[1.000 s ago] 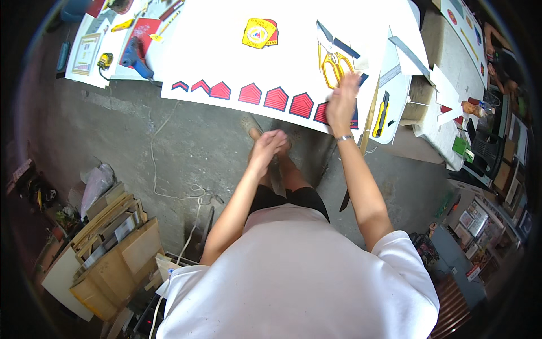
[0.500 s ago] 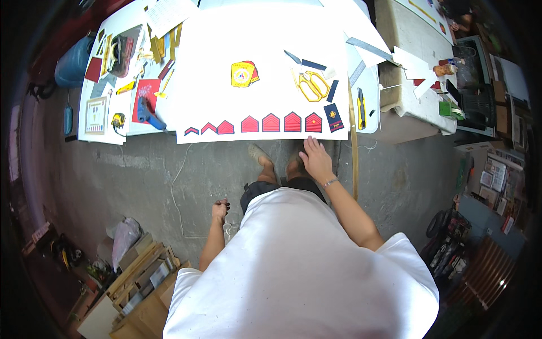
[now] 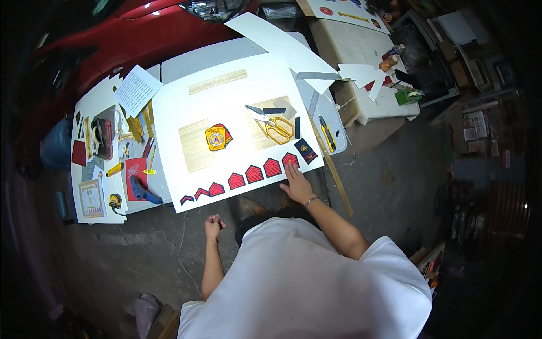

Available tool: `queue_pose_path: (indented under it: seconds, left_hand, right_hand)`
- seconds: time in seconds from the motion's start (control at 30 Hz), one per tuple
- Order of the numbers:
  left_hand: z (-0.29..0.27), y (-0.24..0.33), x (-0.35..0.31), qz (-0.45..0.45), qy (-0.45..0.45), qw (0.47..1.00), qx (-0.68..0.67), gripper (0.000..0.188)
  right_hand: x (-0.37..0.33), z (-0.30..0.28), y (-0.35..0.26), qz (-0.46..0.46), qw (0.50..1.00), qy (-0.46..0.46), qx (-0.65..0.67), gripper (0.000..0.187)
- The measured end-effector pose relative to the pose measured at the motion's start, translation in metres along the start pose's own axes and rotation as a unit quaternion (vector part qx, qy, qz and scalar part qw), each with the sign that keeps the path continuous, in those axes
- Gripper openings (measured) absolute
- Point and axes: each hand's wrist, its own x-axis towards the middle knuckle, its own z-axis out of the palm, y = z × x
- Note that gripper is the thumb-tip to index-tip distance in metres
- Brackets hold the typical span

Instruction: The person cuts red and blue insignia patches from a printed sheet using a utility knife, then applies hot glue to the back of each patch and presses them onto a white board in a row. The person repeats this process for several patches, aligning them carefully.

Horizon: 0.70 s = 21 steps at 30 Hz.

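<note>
A large white board [image 3: 169, 169] lies on the table in front of me. Along its near edge runs a row of red-and-navy chevron patches [image 3: 236, 181]. My right hand [image 3: 296, 185] rests at the board's edge, fingers stretched out, their tips on the last red patch [image 3: 289, 159] of the row. Just right of that lies a navy shoulder tab [image 3: 305, 151]. My left hand [image 3: 213, 227] hangs below the board's near edge, loosely closed, nothing showing in it. Yellow-handled scissors [image 3: 276, 129] and a yellow-and-red emblem patch [image 3: 217, 138] sit farther up the board.
Light wood-grain pieces [image 3: 192, 150] lie on the board. A yellow cutter [image 3: 327, 133], a long wooden strip [image 3: 337, 183] and a metal ruler [image 3: 316, 75] are at the right. Leftward are a tape measure [image 3: 115, 201] and a blue-handled tool [image 3: 144, 192]. Beyond stands a red car [image 3: 147, 28].
The view has shifted, bringing the red car into sight and tilting the table. My right hand has moved from the board's edge onto the last red patch. My left hand stays closed.
</note>
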Motion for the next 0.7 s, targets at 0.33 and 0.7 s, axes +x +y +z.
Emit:
queue_pose_path:
  seconds: [0.33, 0.7]
  left_hand:
    - [0.038, 0.038, -0.04, 0.063, -0.02, 0.947, 0.315, 0.038]
    - [0.232, 0.15, -0.061, 0.422, -0.145, 0.773, 0.451, 0.038]
  right_hand:
    - [0.022, -0.033, 0.002, 0.014, 0.995, 0.091, 0.033, 0.072]
    - [-0.018, 0.003, 0.02, -0.026, 0.998, 0.01, 0.052, 0.072]
